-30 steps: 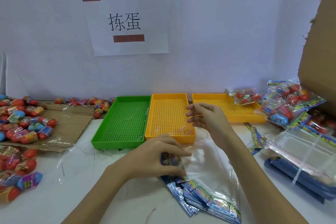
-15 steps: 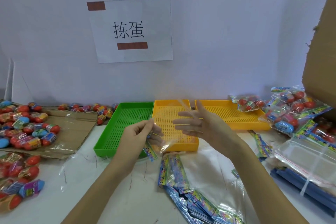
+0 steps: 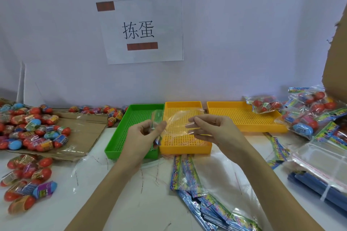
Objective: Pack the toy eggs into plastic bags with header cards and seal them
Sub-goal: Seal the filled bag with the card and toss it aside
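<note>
One clear plastic bag (image 3: pixel 180 118) is held up between the two hands, above the middle tray; it is thin, see-through and crinkled, with glare across its top. The left hand (image 3: pixel 144 137) pinches its left edge between thumb and fingers, together with one header card (image 3: pixel 157 139) whose coloured end pokes out below the thumb. The right hand (image 3: pixel 212 131) holds the bag's right side with curled fingers (the exact contact is blurred). Behind and below the hands stand three perforated trays side by side: one green tray (image 3: pixel 131 116) and two yellow trays (image 3: pixel 185 148), the second yellow one (image 3: pixel 244 116) off to the right hand's side. Nearer the body than the hands lies a fanned pile of header cards (image 3: pixel 191 180). Loose toy eggs (image 3: pixel 33 127), too many to count, lie on cardboard left of the left hand. Filled bags (image 3: pixel 308 114) pile up beyond the right hand, with a stack of empty bags (image 3: pixel 323 167) nearer
</note>
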A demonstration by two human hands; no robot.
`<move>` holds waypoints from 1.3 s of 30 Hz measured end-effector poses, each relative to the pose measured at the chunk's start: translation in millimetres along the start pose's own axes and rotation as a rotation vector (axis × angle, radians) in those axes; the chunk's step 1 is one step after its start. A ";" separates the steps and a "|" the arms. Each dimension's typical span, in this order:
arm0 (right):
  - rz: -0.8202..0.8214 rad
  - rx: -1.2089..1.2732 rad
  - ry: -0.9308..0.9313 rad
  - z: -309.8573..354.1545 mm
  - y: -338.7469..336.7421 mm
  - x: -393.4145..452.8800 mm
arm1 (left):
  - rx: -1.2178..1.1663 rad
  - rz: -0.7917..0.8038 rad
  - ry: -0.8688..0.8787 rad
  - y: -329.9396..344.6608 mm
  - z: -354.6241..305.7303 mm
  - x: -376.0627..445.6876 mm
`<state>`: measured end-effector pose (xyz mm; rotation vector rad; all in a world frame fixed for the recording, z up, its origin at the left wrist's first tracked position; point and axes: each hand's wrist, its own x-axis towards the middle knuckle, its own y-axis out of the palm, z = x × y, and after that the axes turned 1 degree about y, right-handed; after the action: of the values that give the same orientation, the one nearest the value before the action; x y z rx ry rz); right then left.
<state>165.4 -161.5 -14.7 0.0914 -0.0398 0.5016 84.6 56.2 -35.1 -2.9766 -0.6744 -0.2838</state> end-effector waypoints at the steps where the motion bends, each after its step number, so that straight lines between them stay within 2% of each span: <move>1: 0.001 -0.004 0.003 -0.1 1.9 -0.3 | 0.006 -0.011 0.002 -0.5 0.0 0.5; 6: -0.043 -0.018 0.015 -2.3 7.4 0.0 | 0.044 0.080 0.059 -5.8 -0.9 0.3; 11: -0.140 -0.014 -0.017 -4.1 6.2 1.6 | 0.019 0.035 -0.016 -8.6 -2.0 1.4; 13: -0.135 -0.021 -0.012 -4.6 6.8 1.0 | -0.002 0.084 -0.038 -8.3 -3.0 2.0; 17: -0.131 -0.104 -0.043 -6.2 11.9 0.1 | -0.273 0.294 -0.099 -6.4 -10.3 1.3; 18: -0.126 -0.133 -0.059 -6.2 13.3 -0.3 | -0.275 0.318 -0.108 -5.8 -10.7 0.7; 21: -0.086 -0.136 -0.061 -4.1 14.7 -0.8 | -0.125 0.155 -0.069 -1.8 -9.5 -2.6; 23: -0.023 -0.028 -0.009 -1.2 13.3 -1.2 | -0.117 0.034 -0.056 -0.6 -7.5 -2.8; 27: 0.182 0.247 0.069 4.3 11.2 -2.6 | -0.080 0.007 -0.071 -3.3 -6.2 -0.9; 29: 0.232 0.305 0.080 6.1 13.0 -2.9 | -0.058 0.001 -0.083 -3.8 -6.1 -1.0; 32: 0.182 0.072 0.008 7.9 18.6 -5.1 | -0.068 -0.012 -0.097 -3.4 -10.4 -3.8; 36: 0.065 -0.323 -0.245 7.4 27.9 -10.5 | -0.084 0.023 -0.113 -8.1 -14.9 -3.0; 39: 0.038 -0.426 -0.283 2.0 35.0 -10.8 | -0.125 0.040 -0.132 -11.5 -14.2 -0.5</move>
<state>139.1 -136.4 -10.6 -0.2570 -0.4242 0.5054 76.8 64.7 -20.9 -3.1472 -0.6307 -0.1318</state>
